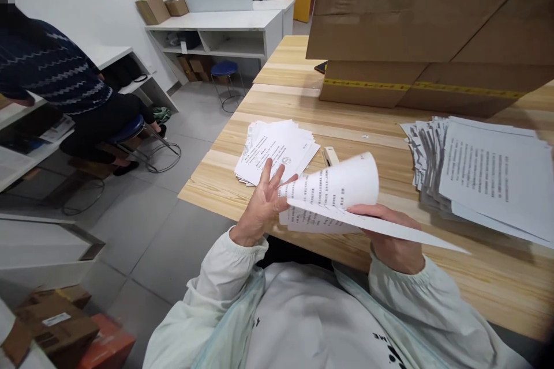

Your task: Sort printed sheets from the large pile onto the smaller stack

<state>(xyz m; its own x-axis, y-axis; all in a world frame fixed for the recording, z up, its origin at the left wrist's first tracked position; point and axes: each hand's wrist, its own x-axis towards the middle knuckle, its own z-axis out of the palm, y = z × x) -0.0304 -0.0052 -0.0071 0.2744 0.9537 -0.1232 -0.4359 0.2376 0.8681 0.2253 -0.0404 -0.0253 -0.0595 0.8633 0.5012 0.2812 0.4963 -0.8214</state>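
A large cardboard box is standing at the far side of the wooden counter, a strip of yellow tape running along its lower edge. A small stapler-like object is lying near the counter's middle. On the left, another person in a dark patterned sweater is sitting on a blue stool. A second blue stool is standing by the white shelves, which are carrying two small boxes. More cartons are lying on the floor.
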